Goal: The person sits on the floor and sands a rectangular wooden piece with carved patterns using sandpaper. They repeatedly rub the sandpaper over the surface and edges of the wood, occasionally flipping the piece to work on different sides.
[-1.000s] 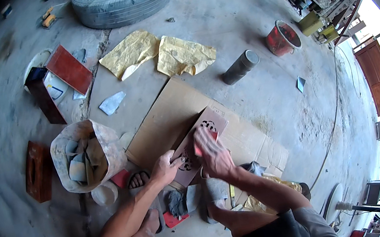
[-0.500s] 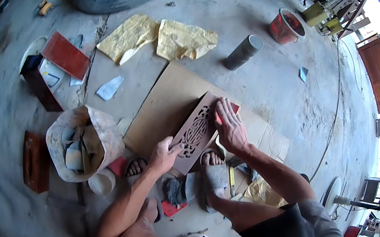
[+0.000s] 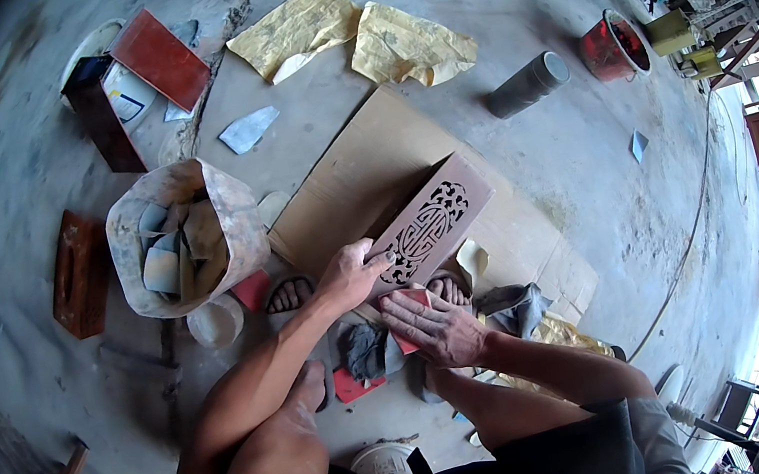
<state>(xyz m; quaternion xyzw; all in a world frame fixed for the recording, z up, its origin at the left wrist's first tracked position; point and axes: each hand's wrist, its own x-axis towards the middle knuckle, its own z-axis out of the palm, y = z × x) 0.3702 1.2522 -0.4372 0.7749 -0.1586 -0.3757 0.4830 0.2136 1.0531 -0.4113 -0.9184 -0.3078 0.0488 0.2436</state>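
A pinkish-brown wooden box (image 3: 467, 198) with a cut-out fretwork pattern on its upper face lies slantwise before me, over a flattened cardboard sheet. Closed on its near-left end is my left hand (image 3: 346, 276), its thumb on the carved face. My right hand (image 3: 441, 328) holds a piece of red sandpaper (image 3: 405, 342) under its fairly straight fingers, at the box's near end by my feet. The palm hides most of that piece. Beside it on the floor are a dark crumpled cloth (image 3: 365, 349) and another red piece (image 3: 356, 384).
A stained tub (image 3: 241, 226) full of scraps stands left, by a reddish wooden box (image 3: 82, 274). Ahead lie yellowish crumpled sheets (image 3: 411, 41), a grey cylinder (image 3: 527, 85) and a red-stained bucket (image 3: 612, 47). Cardboard (image 3: 330, 185) covers the middle floor. A cable (image 3: 681, 250) runs at right.
My right hand has come down along the box's near edge, from its far right end to its near end, with the red sandpaper. My left hand keeps its hold; the view has shifted.
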